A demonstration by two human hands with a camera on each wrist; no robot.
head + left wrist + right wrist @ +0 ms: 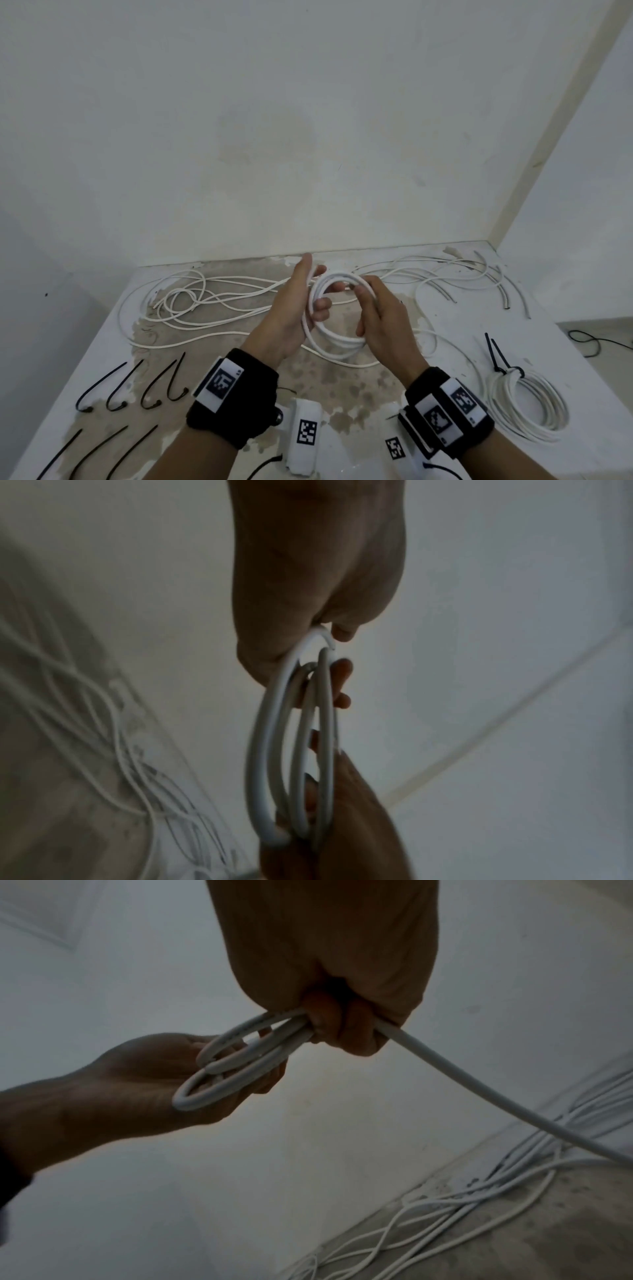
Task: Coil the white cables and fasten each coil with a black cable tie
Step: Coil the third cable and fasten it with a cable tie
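My left hand (313,291) and right hand (363,308) hold a small coil of white cable (334,337) above the table (582,394). The left thumb curls over the coil's left side, with the fingers behind it. My right hand (342,1031) grips the coil's right side, and the cable's free length (479,1093) trails down to the table. In the left wrist view the left hand (329,653) pinches the top of the coil (263,750). Several black cable ties (133,387) lie at the table's front left.
A finished coil (527,407) bound with a black tie (500,359) lies at the right front. Loose white cables sprawl at the back left (191,301) and back right (462,274). A wall stands right behind the table. The table's right edge drops to the floor.
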